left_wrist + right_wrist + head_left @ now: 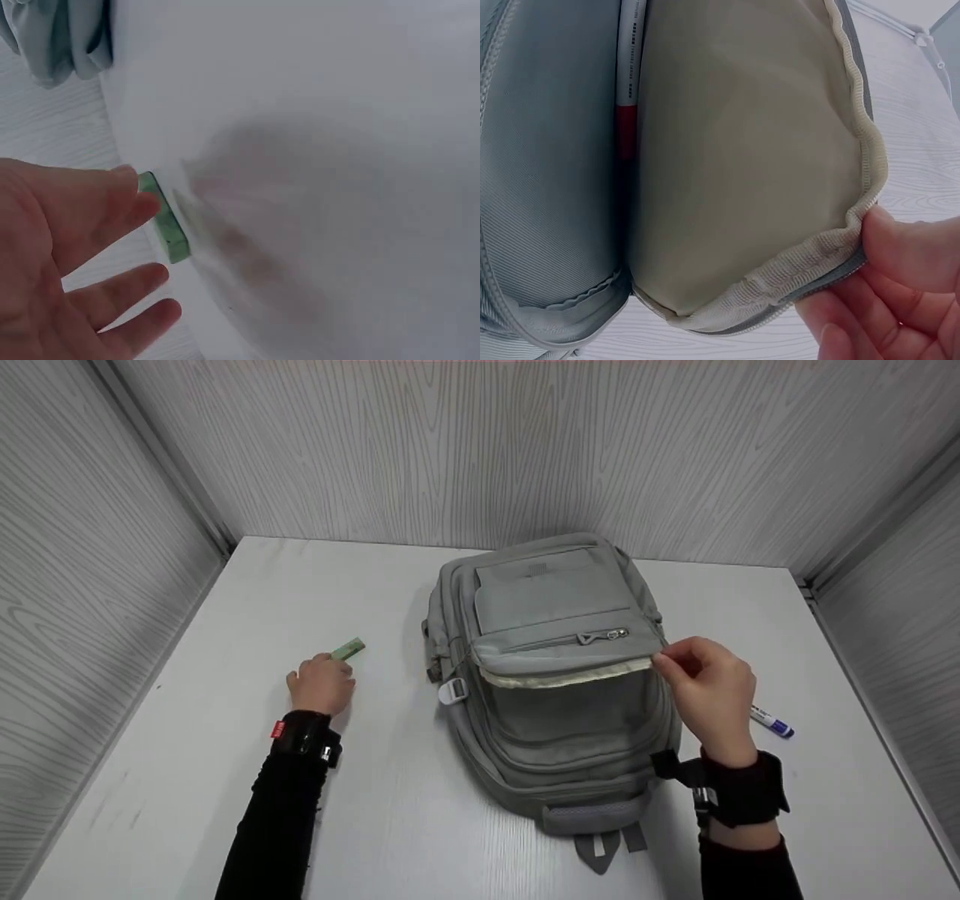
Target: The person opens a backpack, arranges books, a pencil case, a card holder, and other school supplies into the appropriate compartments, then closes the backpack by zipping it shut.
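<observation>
A grey backpack (pixel 555 592) lies on the white table, its front pocket unzipped. My right hand (pixel 709 686) pinches the edge of the pocket flap (pixel 566 675) between thumb and fingers and holds it up. In the right wrist view, the beige lining (pixel 735 150) shows, and a white marker with a red cap (pixel 627 127) lies inside the pocket. To the left of the backpack, my left hand (pixel 322 684) pinches a small green block (pixel 348 649) by one end, low over the table. The other left fingers (pixel 146 326) are spread.
A white marker with a blue cap (pixel 772 721) lies on the table (pixel 390 810), right of the backpack and partly behind my right hand. A white buckle (pixel 452 691) hangs at the backpack's left side. Wood-grain panels (pixel 337 450) enclose the table at the back and sides.
</observation>
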Demonstrator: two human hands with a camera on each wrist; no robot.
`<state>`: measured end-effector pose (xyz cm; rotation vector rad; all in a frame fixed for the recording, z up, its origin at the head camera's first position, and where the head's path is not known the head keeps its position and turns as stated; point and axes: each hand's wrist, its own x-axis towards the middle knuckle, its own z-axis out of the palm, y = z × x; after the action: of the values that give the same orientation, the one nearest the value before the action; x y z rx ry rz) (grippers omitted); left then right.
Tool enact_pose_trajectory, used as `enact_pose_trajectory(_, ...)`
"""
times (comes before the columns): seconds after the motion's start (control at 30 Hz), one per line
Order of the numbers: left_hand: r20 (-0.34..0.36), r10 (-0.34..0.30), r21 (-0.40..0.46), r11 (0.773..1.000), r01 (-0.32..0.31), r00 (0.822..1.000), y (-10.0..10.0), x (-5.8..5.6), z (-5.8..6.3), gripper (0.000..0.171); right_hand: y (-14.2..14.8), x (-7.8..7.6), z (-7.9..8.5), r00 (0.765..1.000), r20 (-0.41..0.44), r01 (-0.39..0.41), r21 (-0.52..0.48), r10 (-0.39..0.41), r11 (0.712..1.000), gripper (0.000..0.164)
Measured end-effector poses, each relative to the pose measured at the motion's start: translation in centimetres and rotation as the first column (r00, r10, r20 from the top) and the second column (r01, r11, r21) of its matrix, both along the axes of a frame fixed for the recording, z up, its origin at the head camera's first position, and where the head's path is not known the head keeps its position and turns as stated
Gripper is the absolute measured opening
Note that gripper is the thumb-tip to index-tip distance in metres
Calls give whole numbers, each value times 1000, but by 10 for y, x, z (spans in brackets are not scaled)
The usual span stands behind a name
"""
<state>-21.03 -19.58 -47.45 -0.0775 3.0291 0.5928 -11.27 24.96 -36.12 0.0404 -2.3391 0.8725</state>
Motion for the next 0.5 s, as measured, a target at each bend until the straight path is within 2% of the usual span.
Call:
enact_pose_trajectory(0.2,-107,-6,7,1000,7,994,-9,-10,-11,21,0,1,0,1000,15,7,-5,-7,1000,8)
enact_pose_trajectory(0.37,-80,-31,-59,998,26,996,-12,-20,-12,29,0,0,1,1000,13,0,0,0,1000,8)
enact_pose_trajectory(0.5,-86,-34,-69,997,28,996,-9,-24,-15,16,0,0,1,1000,24,1,-1,-1,1000,8)
